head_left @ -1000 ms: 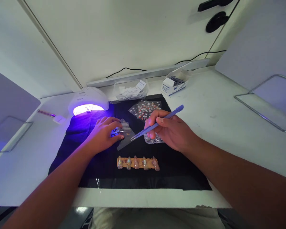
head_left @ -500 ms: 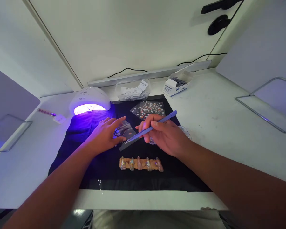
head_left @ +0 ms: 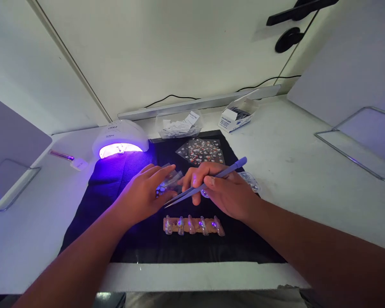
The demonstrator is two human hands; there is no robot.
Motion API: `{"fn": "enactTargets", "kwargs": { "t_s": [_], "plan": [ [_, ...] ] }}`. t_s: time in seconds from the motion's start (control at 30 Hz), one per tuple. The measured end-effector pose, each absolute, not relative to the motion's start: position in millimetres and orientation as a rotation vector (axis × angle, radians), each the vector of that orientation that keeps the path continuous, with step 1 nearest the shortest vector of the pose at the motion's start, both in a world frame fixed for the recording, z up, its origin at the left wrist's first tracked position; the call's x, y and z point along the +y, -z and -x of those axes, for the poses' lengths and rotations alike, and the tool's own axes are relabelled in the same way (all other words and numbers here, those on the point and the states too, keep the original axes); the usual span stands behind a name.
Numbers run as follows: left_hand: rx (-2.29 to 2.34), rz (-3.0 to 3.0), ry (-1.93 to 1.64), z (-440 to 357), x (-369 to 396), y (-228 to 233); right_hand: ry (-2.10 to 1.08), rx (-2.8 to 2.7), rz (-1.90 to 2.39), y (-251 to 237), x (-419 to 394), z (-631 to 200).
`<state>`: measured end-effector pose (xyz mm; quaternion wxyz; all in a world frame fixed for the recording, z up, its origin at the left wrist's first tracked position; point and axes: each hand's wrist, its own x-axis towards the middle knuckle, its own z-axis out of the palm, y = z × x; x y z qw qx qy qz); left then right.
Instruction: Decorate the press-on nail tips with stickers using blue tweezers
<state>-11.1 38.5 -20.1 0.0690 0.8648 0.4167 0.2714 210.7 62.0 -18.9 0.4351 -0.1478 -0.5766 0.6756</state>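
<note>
Currently the left hand (head_left: 144, 194) is resting on the black mat (head_left: 93, 201), fingers together, pinching and lifting a small clear sticker sheet (head_left: 170, 180) by its near edge. The right hand (head_left: 221, 188) is gripping lilac tweezers (head_left: 205, 185) pen-style between thumb and forefinger; their tips are closed to a point, sitting just below the sheet, right beside the left thumb. Can't tell if anything is caught in the tips.

A strip of five nail tips (head_left: 194, 224) is lying on the mat just in front of both hands. Behind the right hand, a patterned sticker sheet (head_left: 200, 149); partly hidden under that hand, a clear gem tray (head_left: 250, 180). A UV nail lamp (head_left: 120, 137) is glowing violet at the mat's back-left corner. Further back: a clear tub of paper slips (head_left: 179, 124) and an open white box (head_left: 237, 115), all on the white table (head_left: 291, 145).
</note>
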Motion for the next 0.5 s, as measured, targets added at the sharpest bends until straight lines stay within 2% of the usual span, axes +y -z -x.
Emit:
{"fn": "enactTargets", "kwargs": {
  "t_s": [0.27,0.5],
  "plan": [
    [1.191,-2.426,-0.913,8,32,13,-1.606,-1.448,0.343,16,63,-212],
    [1.139,-2.003,-1.074,21,27,18,-1.574,-1.366,0.320,7,74,-225]
  ]
}}
